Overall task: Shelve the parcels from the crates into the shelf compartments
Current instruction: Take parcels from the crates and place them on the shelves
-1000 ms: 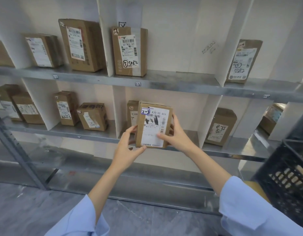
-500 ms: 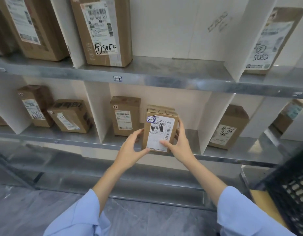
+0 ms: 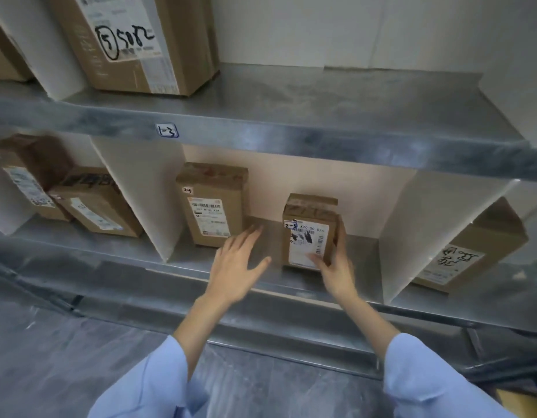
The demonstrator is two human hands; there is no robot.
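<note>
The parcel marked 2-3 stands upright on the lower shelf, in the middle compartment and close to the front lip. The right hand grips it at its 3 o'clock edge, with the thumb pressed on the lower label and the fingers curled round the side. The left hand is open with fingers spread. It hovers at the parcel's 9 o'clock, apart from it, and holds nothing.

The box is tall and narrow and is held on one side only, so I judge a topple to be the main risk. If the right hand lets go with a sideways drag, the parcel could tip toward 9 o'clock, or forward toward 6 o'clock over the lip to the floor. The left hand's fingertips lie just beside the neighbouring parcel at 10 o'clock and could nudge it. This compartment's own tag is not visible, so I cannot tell whether 2-3 belongs here.
</note>
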